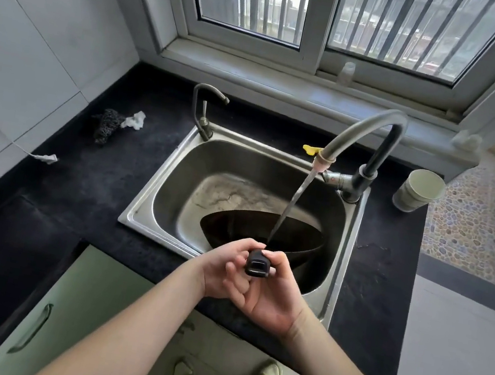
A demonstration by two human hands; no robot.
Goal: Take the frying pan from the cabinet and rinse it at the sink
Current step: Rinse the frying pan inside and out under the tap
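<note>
The round black metal frying pan [265, 232] is held away from the body in the steel sink [152, 204] under running water [288, 210], its handle clasped by left hand [223, 268] and right hand [271, 291].

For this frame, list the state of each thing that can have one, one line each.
frying pan: tilted in the sink, under the stream
tall faucet: running
small tap: no water seen
sink: wet, pan inside
left hand: grips the pan handle
right hand: grips the pan handle
paper cup: upright on the counter
window: looks closed
</note>
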